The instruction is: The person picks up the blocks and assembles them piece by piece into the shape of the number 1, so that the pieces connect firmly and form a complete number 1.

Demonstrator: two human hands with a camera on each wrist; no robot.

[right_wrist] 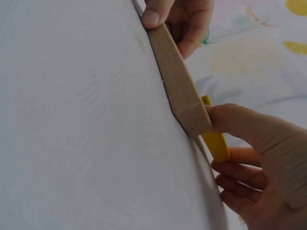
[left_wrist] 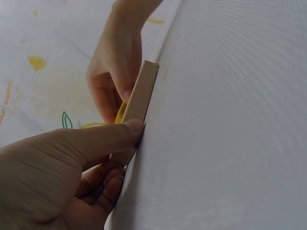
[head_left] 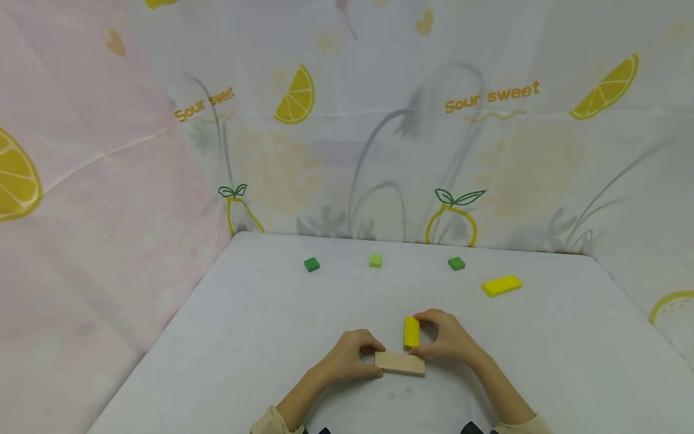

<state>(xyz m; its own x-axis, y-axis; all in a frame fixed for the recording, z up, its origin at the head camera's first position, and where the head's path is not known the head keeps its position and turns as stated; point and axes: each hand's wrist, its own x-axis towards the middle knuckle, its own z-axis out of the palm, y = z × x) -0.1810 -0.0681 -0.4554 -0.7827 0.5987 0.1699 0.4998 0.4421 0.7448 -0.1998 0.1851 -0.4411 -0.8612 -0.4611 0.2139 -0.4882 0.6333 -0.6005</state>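
A plain wooden block lies crosswise on the white table near its front. My left hand pinches the block's left end between thumb and fingers, as the left wrist view shows closely. Just behind the block's right half is a yellow block, pointing away from me. My right hand pinches this yellow block by its two ends, the thumb at the near end beside the wooden block. In the right wrist view the wooden block partly hides the yellow block.
Toward the back of the table stand a dark green block, a light green block and another green block. A longer yellow block lies at the right rear. Behind the table hangs a patterned cloth.
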